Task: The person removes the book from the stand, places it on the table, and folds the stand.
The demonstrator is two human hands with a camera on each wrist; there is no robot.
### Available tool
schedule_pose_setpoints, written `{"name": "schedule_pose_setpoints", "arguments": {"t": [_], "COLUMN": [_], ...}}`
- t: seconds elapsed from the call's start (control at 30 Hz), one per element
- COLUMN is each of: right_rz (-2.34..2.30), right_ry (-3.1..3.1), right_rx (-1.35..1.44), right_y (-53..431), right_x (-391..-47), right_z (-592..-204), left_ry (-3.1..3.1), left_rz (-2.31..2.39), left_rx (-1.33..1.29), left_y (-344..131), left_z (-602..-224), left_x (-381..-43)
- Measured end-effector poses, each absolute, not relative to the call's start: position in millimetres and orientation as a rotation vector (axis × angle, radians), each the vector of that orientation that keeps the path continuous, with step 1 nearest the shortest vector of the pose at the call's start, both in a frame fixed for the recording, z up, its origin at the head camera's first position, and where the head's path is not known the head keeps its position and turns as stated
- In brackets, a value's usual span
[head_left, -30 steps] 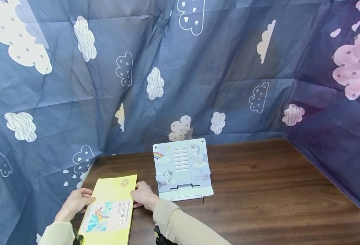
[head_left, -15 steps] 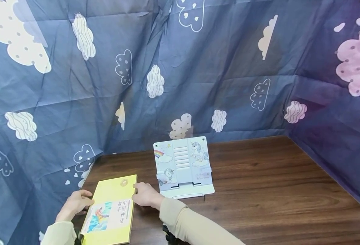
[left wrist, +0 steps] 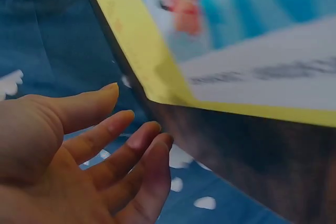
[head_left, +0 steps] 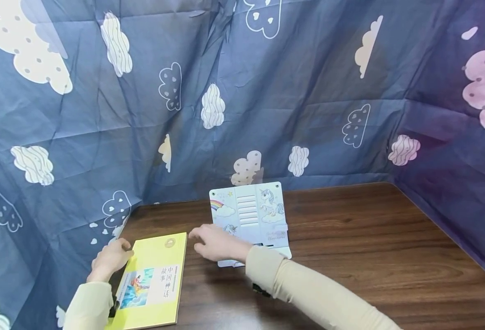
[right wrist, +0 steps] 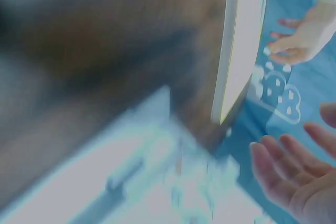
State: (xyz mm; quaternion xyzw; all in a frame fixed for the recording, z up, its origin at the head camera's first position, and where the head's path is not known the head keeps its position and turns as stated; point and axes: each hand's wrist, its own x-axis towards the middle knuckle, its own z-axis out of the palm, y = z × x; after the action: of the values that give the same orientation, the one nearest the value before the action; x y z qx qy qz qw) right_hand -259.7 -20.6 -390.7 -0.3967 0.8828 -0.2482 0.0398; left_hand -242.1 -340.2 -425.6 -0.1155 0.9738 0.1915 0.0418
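A yellow book (head_left: 155,252) with a colourful picture and Chinese characters on its cover lies flat at the table's left side. Beside its left edge is my left hand (head_left: 109,260); in the left wrist view the fingers (left wrist: 128,145) are loosely bent and apart from the book. My right hand (head_left: 217,243) hovers between the book's far right corner and a pale blue book stand (head_left: 248,206) with unicorn pictures, covering the stand's lower left part in the head view. The right wrist view shows its fingers (right wrist: 286,161) spread, holding nothing.
The brown wooden table (head_left: 349,238) extends to the right of the stand. A dark blue curtain (head_left: 267,101) with cloud prints hangs behind the table and along both sides.
My right hand has left the book's right edge and moved right and up toward the stand. My left hand has let go of the book's left edge and shifted slightly up.
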Motion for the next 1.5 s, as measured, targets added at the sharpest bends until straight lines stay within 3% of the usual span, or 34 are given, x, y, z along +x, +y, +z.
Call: {"name": "schedule_pose_setpoints", "arguments": {"t": [0.4, 0.67, 1.03, 1.5], "right_rz": [-0.128, -0.030, -0.197, -0.889], "right_ry": [2.837, 2.833, 3.038, 3.084], "right_rx": [-1.595, -1.696, -1.548, -0.984], "right_y": [53, 99, 162, 186], "right_x": [-274, -287, -309, -340], "right_z": [-371, -368, -338, -334], "left_ry": [3.201, 3.287, 3.355, 3.378], "left_rz": [0.527, 0.591, 0.652, 0.875], "left_rx": [-0.209, -0.155, 0.015, 0.180], "left_y": [-300, -267, -211, -156], "left_z": [-408, -410, -409, -399], "left_x": [-269, -286, -301, -312]}}
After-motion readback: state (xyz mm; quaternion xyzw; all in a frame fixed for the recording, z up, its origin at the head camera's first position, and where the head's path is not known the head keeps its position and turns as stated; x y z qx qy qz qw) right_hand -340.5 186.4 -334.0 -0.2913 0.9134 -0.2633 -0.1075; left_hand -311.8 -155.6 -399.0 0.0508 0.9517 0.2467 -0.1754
